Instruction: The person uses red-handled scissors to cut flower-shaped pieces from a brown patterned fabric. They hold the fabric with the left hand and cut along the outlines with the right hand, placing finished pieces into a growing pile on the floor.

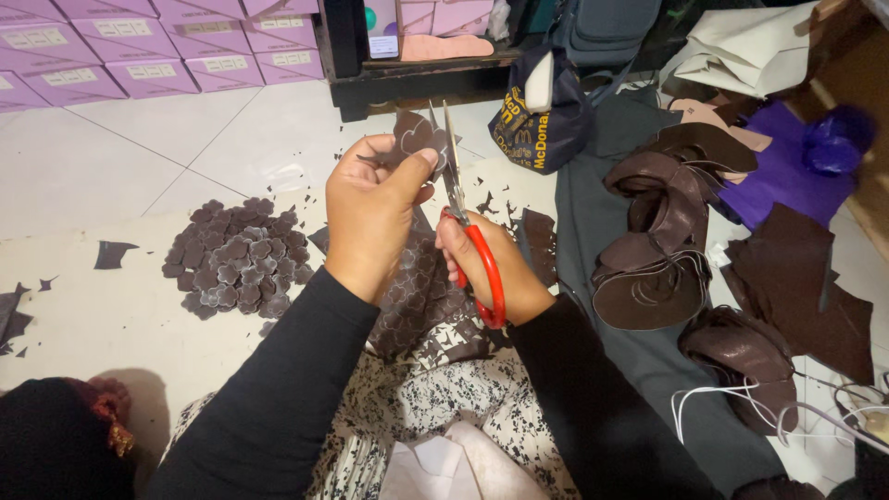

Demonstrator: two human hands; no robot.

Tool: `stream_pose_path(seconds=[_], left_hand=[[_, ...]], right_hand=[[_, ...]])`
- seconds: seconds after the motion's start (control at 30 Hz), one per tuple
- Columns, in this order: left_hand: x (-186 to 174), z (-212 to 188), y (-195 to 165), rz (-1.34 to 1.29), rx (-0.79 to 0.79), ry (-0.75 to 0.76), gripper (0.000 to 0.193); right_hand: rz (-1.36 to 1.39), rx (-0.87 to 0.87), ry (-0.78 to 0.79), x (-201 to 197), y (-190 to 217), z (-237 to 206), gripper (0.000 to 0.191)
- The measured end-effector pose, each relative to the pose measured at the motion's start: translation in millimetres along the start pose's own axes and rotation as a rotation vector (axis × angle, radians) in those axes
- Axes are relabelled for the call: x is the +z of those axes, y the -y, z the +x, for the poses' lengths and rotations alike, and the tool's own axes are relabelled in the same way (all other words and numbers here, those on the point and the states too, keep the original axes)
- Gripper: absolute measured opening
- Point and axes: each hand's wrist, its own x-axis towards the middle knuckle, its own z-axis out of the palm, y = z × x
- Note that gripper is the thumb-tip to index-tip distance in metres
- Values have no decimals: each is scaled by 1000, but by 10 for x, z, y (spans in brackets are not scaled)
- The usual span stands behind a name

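Dark brown leather-like cut-out piece (pixel 414 137), marked with pale scalloped outlines, sits raised above the lap in the left hand (pixel 372 215), its thumb and fingers pinched together on the lower edge so that the outlined part stands free for the blades. Red-handled steel scissors (pixel 466 222) are gripped in the right hand (pixel 488 268), whose fingers close through the red loops; the blades point upward and stand slightly apart beside the piece's right edge, where they appear to follow a drawn line. Below the hands, a larger sheet of the same brown material (pixel 421 301), also traced with scalloped shapes, lies across the black-and-white patterned lap cloth (pixel 435 398), within reach as stock. To the left, a heap of small brown flower-shaped cut-outs (pixel 236 259) rests on the pale floor covering (pixel 120 315), kept apart from the scattered dark offcuts (pixel 111 254). To the right, curled brown material pieces (pixel 662 241) lie on grey cloth (pixel 593 213). Lilac boxes (pixel 139 46) are stacked at the far wall.
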Motion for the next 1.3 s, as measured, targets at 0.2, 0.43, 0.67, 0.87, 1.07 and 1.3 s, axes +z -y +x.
stream_pose_path(seconds=[0.2,0.43,0.67,0.87,1.07,1.3], left_hand=[[12,35,62,-4,-1,-19,25],[17,13,68,-25,3,-32,24],[-19,27,80,-53,13,-65,26],[-45,33,26,-32,2,-30,24],[-136,33,-6,33,7,-2,21],[-124,57,45,81,8,68,13]], right_hand=[[40,-38,60,-33,-52,43,51],[-41,-6,-13,9,-53,59,50],[-28,-19,-16,33,-31,38,46],[-5,-50,13,23,7,2,46],[-77,-24,14,9,-49,23,43],[93,-28,62,-8,-135,50,45]])
